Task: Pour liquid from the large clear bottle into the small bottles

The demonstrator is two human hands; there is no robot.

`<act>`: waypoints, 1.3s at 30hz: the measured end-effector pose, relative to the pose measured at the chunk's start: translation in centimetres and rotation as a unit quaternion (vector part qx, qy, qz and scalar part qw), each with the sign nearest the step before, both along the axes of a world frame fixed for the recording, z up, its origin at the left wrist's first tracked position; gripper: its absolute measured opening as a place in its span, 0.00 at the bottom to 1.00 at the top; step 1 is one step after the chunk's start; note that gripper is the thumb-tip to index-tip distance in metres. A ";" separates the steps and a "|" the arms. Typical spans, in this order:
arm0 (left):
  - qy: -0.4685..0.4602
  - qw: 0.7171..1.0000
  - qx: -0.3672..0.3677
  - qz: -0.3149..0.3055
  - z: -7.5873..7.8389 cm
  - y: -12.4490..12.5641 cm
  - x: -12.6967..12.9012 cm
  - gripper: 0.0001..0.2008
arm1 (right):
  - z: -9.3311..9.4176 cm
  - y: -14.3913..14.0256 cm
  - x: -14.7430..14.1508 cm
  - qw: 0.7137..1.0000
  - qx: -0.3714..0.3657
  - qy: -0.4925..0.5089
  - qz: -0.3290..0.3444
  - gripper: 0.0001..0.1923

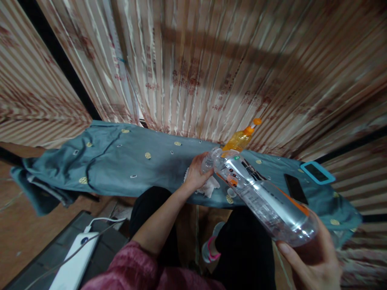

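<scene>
The right hand (314,253) grasps the base of a clear bottle (263,197), slanting between both hands above the worktop (111,169); the left hand (196,175) grips clear plastic at its neck end. Beyond the right hand lies a phone (295,188).

Tabletop (160,161), left half: broad open stretch, reachable from above. Rear edge: striped sheeting (193,60), a barrier. Right of centre: large clear bottle (266,201), slanting across the frontal approach, left hand (196,176) at the neck, right hand (314,253) at the base. Behind the neck: orange bottle (237,141), an obstacle. Right end: black phone (295,188), blue-framed device (329,176); narrow gap between. Near edge: dark-clad knees (151,205).
</scene>
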State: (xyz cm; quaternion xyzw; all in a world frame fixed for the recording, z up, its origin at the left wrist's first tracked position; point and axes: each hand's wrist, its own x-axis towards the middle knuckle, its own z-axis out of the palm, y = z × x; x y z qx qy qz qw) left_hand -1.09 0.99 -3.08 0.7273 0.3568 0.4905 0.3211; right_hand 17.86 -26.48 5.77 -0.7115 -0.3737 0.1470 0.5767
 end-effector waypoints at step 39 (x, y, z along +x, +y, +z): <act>-0.001 1.000 -0.014 0.002 0.6 -0.2 -0.1 0.32 | 1.2 0.6 -1.0 1.000 0.013 0.005 -0.014 0.58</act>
